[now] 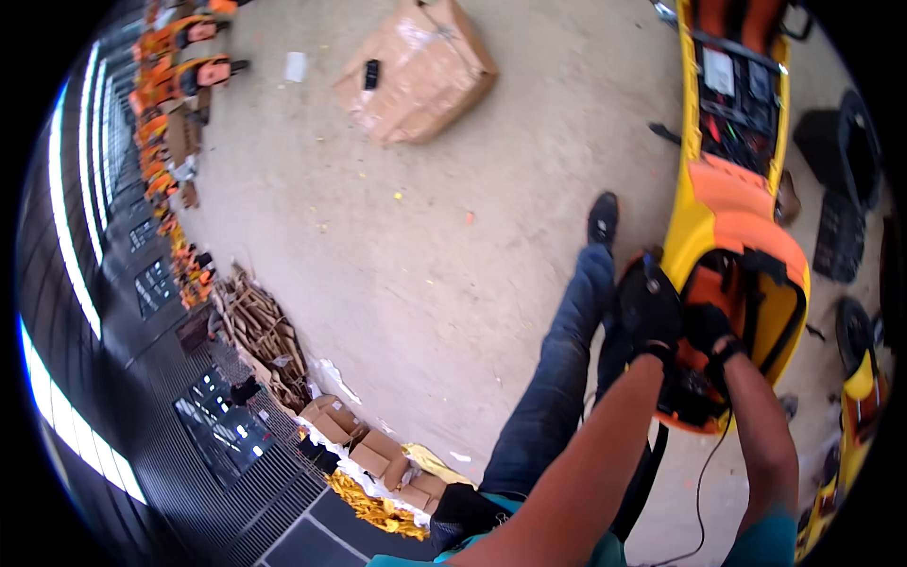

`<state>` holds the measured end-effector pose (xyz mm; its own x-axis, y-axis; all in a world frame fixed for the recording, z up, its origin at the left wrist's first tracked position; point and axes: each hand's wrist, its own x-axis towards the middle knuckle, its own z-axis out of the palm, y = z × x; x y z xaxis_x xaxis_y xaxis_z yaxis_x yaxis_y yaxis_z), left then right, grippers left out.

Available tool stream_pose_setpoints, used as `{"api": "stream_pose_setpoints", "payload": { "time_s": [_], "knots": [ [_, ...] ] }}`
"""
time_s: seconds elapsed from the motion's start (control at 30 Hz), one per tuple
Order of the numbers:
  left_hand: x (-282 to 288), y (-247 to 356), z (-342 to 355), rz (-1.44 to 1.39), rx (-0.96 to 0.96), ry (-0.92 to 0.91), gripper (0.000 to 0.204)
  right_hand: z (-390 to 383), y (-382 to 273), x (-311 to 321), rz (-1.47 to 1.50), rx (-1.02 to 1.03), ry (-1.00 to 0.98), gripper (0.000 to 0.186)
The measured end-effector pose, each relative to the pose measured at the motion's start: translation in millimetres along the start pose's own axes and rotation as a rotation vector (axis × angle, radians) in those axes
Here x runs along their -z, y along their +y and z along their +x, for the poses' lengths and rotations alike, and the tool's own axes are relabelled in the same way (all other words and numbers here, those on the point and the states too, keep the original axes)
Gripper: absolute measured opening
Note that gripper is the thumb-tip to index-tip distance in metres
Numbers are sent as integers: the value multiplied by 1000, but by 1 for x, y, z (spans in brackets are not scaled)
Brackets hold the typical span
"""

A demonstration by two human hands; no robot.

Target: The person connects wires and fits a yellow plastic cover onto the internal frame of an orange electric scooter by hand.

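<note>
A yellow and orange scooter-like vehicle body (746,222) stands at the right, with an opening in its near end. Both my hands wear dark gloves. My left hand (654,321) is at the left edge of this opening, against a dark rounded part (647,288). Just beside it, my right hand (707,328) reaches into the opening. The dark gloves merge with the black parts there, so neither hand's fingers nor anything held can be made out. A thin black cable (700,491) hangs below my right forearm.
Farther along the vehicle, an open bay (732,104) holds wiring and boxes. A large taped carton (425,71) with a small black object (371,75) on it lies on the floor. Flattened cardboard (260,326) and open boxes (378,452) line the left. Black parts (839,236) lie at the right.
</note>
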<state>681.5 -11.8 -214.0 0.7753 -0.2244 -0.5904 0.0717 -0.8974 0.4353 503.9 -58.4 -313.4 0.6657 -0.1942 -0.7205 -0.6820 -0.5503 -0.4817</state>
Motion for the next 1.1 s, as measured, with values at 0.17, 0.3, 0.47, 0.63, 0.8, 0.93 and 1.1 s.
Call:
{"api": "stream_pose_setpoints", "payload": {
  "time_s": [0.17,0.3,0.47,0.63,0.8,0.93,1.1],
  "knots": [
    [9,0,7,-161,71,36,33,17,-9,3,86,305,-44,17],
    [16,3,9,-208,64,75,32,20,-5,16,55,351,-187,16],
    [5,-2,6,-97,30,147,30,24,21,-3,54,281,-210,16],
    [14,0,5,114,35,-44,34,19,22,1,60,233,-204,17],
    [16,6,-1,133,33,-17,30,10,25,0,75,202,-213,17],
    [18,3,-2,278,-79,16,30,9,24,2,65,209,-237,18],
    [20,11,-2,135,-20,-28,36,-2,25,5,100,178,-233,19]
  ]
}}
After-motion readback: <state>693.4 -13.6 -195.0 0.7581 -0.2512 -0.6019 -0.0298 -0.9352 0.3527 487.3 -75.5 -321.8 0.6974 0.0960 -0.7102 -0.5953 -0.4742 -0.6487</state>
